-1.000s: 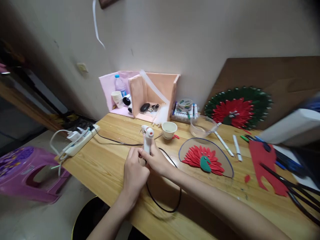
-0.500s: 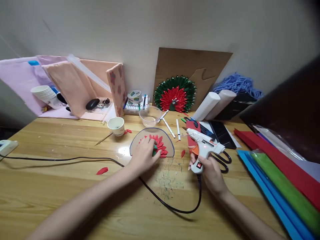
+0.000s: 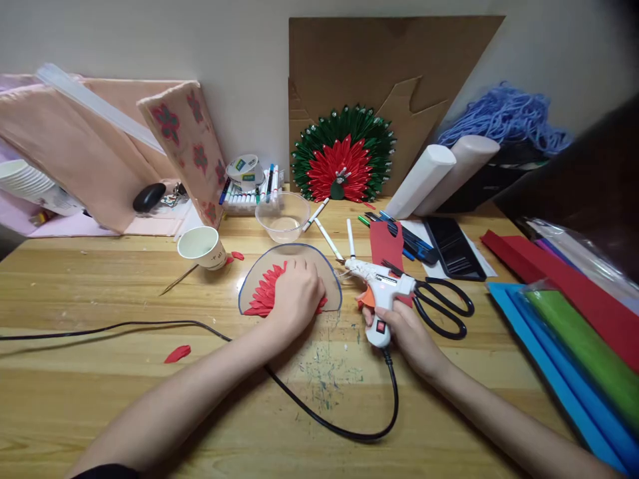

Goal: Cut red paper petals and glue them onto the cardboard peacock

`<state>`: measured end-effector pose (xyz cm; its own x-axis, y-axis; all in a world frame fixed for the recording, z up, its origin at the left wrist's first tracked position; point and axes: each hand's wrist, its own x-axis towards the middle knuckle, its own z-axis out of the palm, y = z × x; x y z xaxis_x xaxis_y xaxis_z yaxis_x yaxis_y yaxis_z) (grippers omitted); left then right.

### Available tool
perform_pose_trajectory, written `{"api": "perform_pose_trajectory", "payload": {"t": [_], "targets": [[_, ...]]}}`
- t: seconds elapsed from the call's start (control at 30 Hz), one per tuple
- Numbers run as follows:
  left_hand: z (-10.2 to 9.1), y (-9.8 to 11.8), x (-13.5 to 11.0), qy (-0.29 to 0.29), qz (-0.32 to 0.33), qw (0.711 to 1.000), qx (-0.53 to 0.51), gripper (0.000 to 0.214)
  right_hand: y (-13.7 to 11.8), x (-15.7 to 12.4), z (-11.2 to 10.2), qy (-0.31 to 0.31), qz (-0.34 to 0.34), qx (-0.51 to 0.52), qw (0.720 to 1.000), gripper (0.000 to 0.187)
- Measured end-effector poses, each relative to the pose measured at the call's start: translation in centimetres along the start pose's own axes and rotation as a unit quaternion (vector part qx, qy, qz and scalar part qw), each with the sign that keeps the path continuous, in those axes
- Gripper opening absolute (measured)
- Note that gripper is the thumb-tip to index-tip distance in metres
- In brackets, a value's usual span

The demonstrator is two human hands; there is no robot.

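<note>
In the middle of the table lies a half-round piece of cardboard (image 3: 327, 269) with a blue-marked edge and several red petals (image 3: 264, 293) fanned out on it. My left hand (image 3: 298, 293) rests on top of these petals, its fingers curled down and pressed together; whatever is under the fingertips is hidden. My right hand (image 3: 407, 332) is wrapped round the handle of a white hot glue gun (image 3: 387, 283), with a finger by the orange trigger. The gun's nozzle points left, just beyond the cardboard's right edge. Its black cable (image 3: 344, 432) loops across the table beneath my left forearm.
Black-handled scissors (image 3: 444, 313) lie right of the gun. A paper cup (image 3: 202, 247), a clear bowl (image 3: 283, 216) and loose markers (image 3: 328, 238) stand or lie behind. A red-and-green feathered peacock (image 3: 344, 159) leans on cardboard. Coloured sheets (image 3: 564, 359) line the right side.
The view has moved closer and shifted. My left hand has moved to the right over the petals, baring those on the left; the green piece under its fingers is now hidden. The glue gun stays held.
</note>
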<state>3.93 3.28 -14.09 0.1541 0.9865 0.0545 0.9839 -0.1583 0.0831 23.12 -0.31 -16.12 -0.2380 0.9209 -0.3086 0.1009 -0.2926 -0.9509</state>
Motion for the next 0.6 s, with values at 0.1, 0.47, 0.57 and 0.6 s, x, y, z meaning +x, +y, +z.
{"api": "perform_pose_trajectory", "payload": {"t": [0.1, 0.47, 0.57, 0.6], "targets": [[-0.2, 0.2, 0.0, -0.006, -0.006, 1.000, 0.023, 0.018, 0.0, -0.1, -0.1, -0.010, 0.007, 0.020, 1.000, 0.032], [-1.8, -4.3, -6.8, 0.110, -0.085, 0.988, -0.072, 0.048, -0.6, 1.5, 2.4, 0.051, -0.021, 0.208, 0.977, 0.024], [-1.5, -6.9, -9.7, 0.100, -0.176, 0.973, -0.107, 0.061, -1.0, 1.8, 3.6, 0.050, -0.005, 0.250, 0.967, 0.024], [-1.3, -7.6, -10.3, 0.085, -0.194, 0.967, -0.139, 0.062, -1.1, 1.7, 3.8, 0.042, -0.001, 0.252, 0.967, 0.024]]}}
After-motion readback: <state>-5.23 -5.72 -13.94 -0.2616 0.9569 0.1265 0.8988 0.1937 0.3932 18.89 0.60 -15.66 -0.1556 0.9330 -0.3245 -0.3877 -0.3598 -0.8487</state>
